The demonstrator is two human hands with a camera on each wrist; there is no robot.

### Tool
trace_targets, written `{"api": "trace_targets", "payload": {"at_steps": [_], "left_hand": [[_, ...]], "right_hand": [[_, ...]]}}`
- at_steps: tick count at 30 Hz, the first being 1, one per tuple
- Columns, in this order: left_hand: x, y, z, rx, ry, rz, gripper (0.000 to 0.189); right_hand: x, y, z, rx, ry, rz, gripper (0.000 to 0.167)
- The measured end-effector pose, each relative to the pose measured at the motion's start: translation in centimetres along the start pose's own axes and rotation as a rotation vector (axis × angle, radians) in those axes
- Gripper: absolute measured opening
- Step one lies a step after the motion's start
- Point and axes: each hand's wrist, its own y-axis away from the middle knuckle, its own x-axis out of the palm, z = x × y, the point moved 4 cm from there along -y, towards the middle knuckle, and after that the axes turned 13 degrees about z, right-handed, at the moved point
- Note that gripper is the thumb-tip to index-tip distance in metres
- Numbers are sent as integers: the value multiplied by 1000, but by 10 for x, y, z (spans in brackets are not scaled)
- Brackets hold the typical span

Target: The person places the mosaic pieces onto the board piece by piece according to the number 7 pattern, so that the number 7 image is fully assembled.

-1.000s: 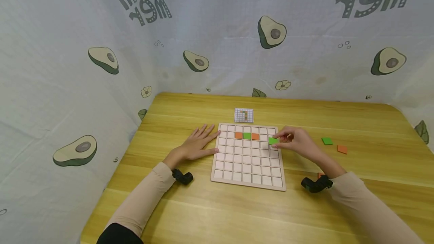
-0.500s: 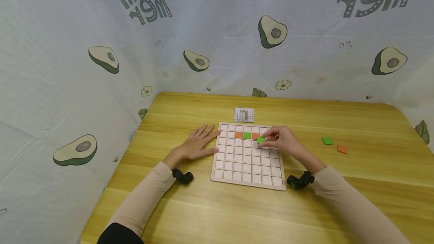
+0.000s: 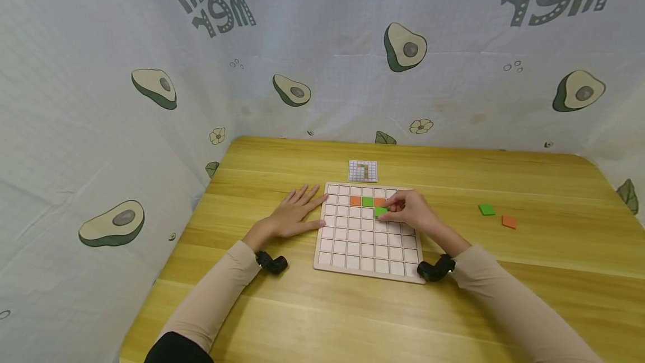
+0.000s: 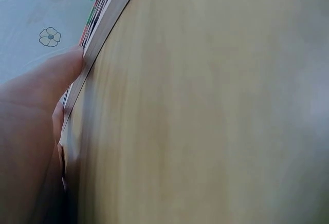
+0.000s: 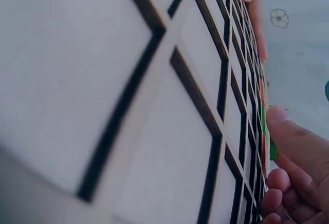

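Note:
In the head view a pale wooden grid board (image 3: 360, 237) lies on the table. My right hand (image 3: 410, 210) pinches a green square tile (image 3: 381, 212) between thumb and fingers, just below an orange tile (image 3: 380, 202) in the second row. To the left in that row sit a green tile (image 3: 368, 201) and another orange tile (image 3: 355, 201). My left hand (image 3: 292, 217) lies flat with spread fingers, thumb and fingertip at the board's left edge. The right wrist view has the pinched tile (image 5: 273, 149) at the thumb, over the grid.
A small printed card (image 3: 362, 171) showing a coloured grid lies behind the board. To the right on the wooden table (image 3: 302, 312) are a loose green tile (image 3: 486, 209) and a loose orange tile (image 3: 509, 222). A patterned cloth (image 3: 342, 111) hangs behind the table.
My right hand has carried the green tile leftward from the board's right edge to just below the rightmost orange tile. My left hand has stayed in place.

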Motion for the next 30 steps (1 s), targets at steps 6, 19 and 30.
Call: {"api": "trace_targets", "payload": {"at_steps": [6, 19, 30], "left_hand": [[0, 0, 0, 6, 2, -6, 75], [1, 0, -1, 4, -6, -1, 74], [0, 0, 0, 2, -4, 2, 74]], "right_hand": [[1, -2, -1, -21, 21, -14, 25], [3, -5, -4, -3, 39, 0, 24], [-7, 2, 1, -27, -11, -1, 29]]}}
